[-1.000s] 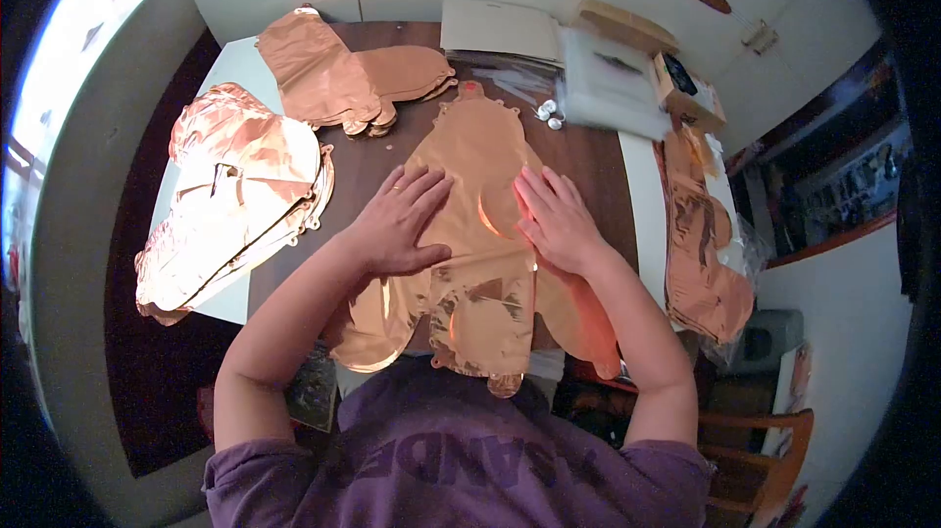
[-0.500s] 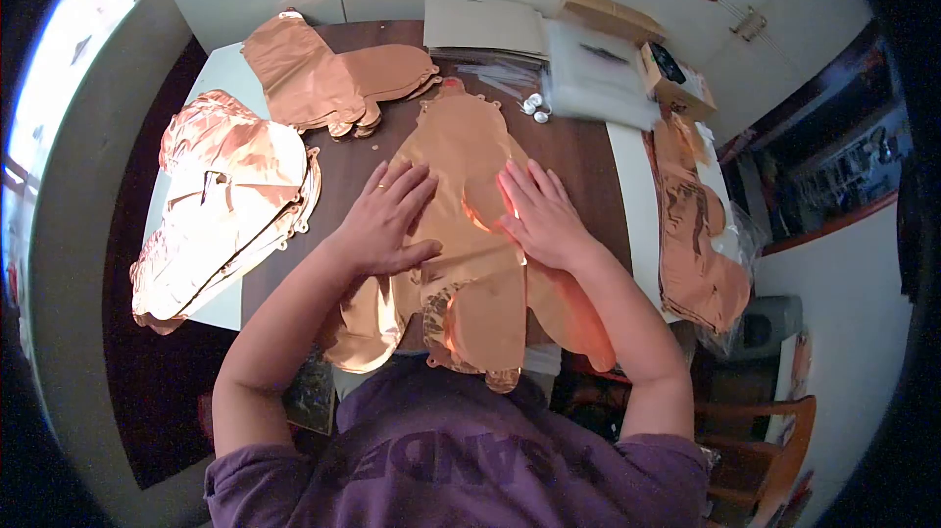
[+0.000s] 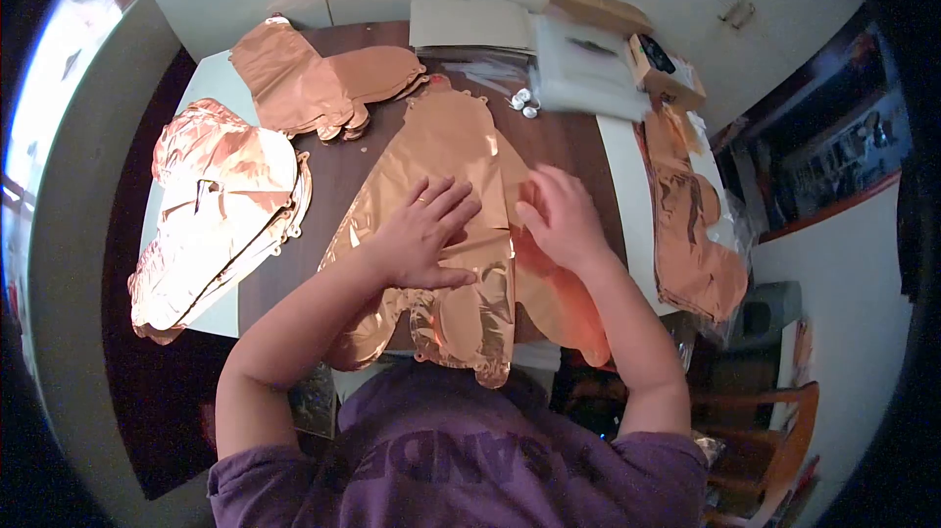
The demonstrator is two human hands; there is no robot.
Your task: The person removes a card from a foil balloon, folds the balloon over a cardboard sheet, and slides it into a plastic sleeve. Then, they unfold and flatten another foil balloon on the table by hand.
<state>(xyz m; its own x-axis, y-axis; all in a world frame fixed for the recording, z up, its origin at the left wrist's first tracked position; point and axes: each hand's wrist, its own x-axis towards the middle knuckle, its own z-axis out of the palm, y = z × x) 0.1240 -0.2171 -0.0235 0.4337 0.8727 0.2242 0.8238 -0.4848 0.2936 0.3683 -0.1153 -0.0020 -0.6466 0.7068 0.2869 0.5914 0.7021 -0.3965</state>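
Observation:
A flat, deflated copper-coloured foil balloon point(image 3: 446, 146) lies in front of me, folded lengthwise with its lobes toward my body. My left hand point(image 3: 428, 234) rests palm down over its middle, fingers stretched and the thumb pointing right. At the balloon's right side is my right hand point(image 3: 566, 217), slightly blurred, its fingers bent and the thumb apart from them. Under and beside that hand, a wide foil flap point(image 3: 559, 298) spreads toward the right. I see nothing held in either hand.
Stacked foil balloons lie at the left point(image 3: 221, 195), back left point(image 3: 304, 87) and right point(image 3: 691, 224) of the brown table point(image 3: 377, 36). Toward the back are small white round pieces point(image 3: 524, 102), clear plastic bags point(image 3: 588, 67), white sheets point(image 3: 470, 23) and an open cardboard box point(image 3: 667, 72).
My left hand has slid right onto the balloon's middle. My right hand has moved slightly right and its fingers have bent. The foil's left side and right flap now spread wider.

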